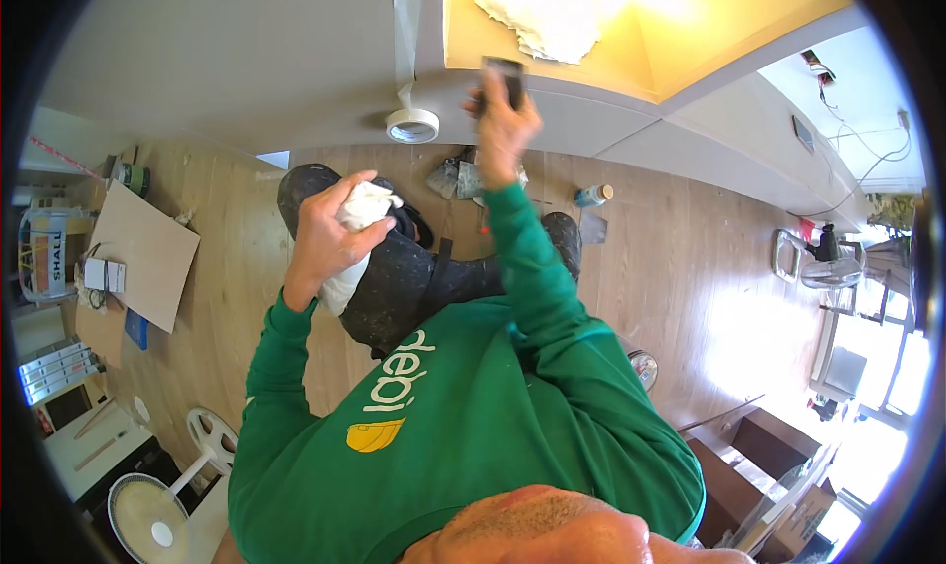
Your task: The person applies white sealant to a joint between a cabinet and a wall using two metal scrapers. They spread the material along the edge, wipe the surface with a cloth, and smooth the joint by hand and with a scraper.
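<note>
My left hand (323, 231) is closed round a crumpled white cloth (367, 203), whose tail hangs below the wrist over my dark trouser leg. Raised in front of the wall, my right hand (507, 135) grips a small dark rectangular block (506, 79), smeared by motion. It is near the lower edge of a warmly lit, yellowish recess (616, 60). Inside that recess shows a bright white, ragged-edged patch (552, 17). Between my hands, a roll of masking tape (412, 128) hangs from its own strip, stuck to the wall.
On the wood floor by the wall stand a small bottle (594, 196) and crumpled plastic (455, 178). To the left lie a large board (138, 244) and a white pedestal fan (148, 520). Cardboard boxes (734, 475) and loose wires (862, 135) are at the right.
</note>
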The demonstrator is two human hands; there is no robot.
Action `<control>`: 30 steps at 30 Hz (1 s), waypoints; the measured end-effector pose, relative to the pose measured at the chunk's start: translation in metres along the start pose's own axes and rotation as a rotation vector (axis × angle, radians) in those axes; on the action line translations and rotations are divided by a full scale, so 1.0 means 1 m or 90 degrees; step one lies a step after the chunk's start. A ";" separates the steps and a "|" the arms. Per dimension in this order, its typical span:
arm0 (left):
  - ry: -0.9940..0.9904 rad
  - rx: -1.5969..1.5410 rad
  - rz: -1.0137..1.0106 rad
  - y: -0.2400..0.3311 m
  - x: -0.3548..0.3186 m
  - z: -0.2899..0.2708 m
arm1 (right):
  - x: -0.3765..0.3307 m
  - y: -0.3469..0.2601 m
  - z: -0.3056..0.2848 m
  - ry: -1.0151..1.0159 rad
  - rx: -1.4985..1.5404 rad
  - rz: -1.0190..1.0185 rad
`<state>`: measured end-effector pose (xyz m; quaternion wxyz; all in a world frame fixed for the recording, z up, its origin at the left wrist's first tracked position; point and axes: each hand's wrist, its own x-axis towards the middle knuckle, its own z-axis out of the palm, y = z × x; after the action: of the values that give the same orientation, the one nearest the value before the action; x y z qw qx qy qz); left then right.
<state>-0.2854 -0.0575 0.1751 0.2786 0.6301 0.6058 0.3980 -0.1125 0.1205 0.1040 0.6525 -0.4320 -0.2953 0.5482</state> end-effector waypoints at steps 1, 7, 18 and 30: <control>0.006 -0.030 -0.007 -0.012 -0.007 -0.004 | -0.002 -0.007 -0.030 0.027 0.001 -0.030; -0.057 -0.229 -0.213 -0.024 0.023 0.019 | 0.003 0.055 -0.258 0.082 -0.347 0.165; -0.121 -0.294 -0.267 -0.018 0.055 0.079 | 0.023 0.073 -0.252 -0.041 -0.745 -0.170; -0.159 -0.231 -0.287 -0.014 0.048 0.100 | 0.114 -0.056 -0.183 0.044 -0.061 -0.054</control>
<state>-0.2117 0.0046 0.1185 0.5398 0.4638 0.6104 0.3476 0.0958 0.1857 0.0608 0.6634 -0.4687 -0.3164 0.4899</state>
